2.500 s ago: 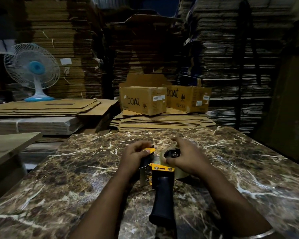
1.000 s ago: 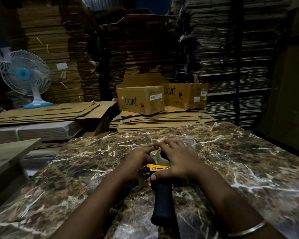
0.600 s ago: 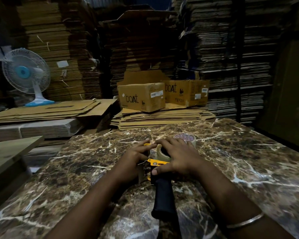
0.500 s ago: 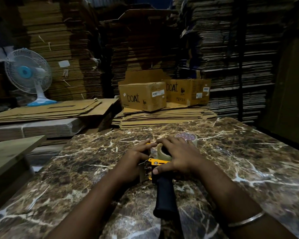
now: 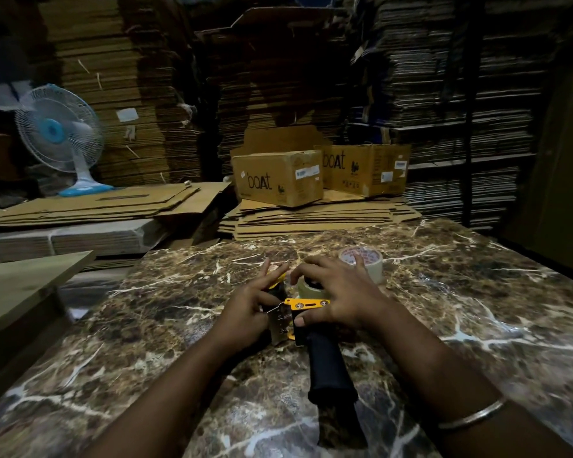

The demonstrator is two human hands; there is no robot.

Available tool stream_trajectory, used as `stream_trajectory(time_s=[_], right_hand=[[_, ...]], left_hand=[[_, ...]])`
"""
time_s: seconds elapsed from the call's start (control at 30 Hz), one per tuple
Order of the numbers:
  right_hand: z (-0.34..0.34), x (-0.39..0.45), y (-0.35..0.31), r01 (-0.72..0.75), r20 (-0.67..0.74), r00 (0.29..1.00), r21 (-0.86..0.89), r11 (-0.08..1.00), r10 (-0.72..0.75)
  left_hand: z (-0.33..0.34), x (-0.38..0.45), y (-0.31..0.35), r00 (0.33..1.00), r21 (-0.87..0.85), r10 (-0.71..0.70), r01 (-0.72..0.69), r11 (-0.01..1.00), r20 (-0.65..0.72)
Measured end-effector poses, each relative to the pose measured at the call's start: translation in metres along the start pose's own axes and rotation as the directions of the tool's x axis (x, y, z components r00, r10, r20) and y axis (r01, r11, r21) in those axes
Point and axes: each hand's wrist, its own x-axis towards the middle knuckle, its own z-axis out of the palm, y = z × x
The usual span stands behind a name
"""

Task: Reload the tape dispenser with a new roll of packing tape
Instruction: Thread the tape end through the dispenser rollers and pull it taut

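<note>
On the marble bench, the tape dispenser lies handle toward the person. Right hand clamps roll and frame; left hand pinches the front plate. Risk: the tape end curling back. A second roll sits just beyond. Blade, hub hidden.

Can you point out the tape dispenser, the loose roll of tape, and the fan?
tape dispenser (image 5: 328,365), head view, on its black handle.
spare tape roll (image 5: 374,271), head view, on its outer side wall.
table fan (image 5: 52,130), head view, on its blue hub.
</note>
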Motion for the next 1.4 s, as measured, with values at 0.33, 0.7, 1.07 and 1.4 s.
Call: stream_trajectory(time_s=[0.33, 0.7, 1.07, 1.4], right_hand=[[0.006, -0.001, -0.006, 0.018, -0.028, 0.999, 0.028, 0.999, -0.017], [0.015, 0.004, -0.021, 0.16, -0.278, 0.952, 0.1, 0.982, -0.127], [0.014, 0.004, -0.037, -0.026, -0.297, 0.955, -0.1, 0.995, -0.005], [0.015, 0.006, -0.052, -0.139, -0.317, 0.943, -0.105, 0.985, 0.099]], left_hand=[[-0.001, -0.019, 0.011, 0.981, 0.114, -0.043, 0.066, 0.991, -0.189], [-0.004, -0.027, 0.011, 0.94, 0.047, -0.15, 0.173, 0.984, -0.307], [-0.009, -0.031, 0.022, 0.915, 0.169, -0.151, 0.227, 0.959, -0.373], [-0.013, -0.051, 0.014, 0.747, -0.197, -0.526, 0.49, 0.849, -0.407]])
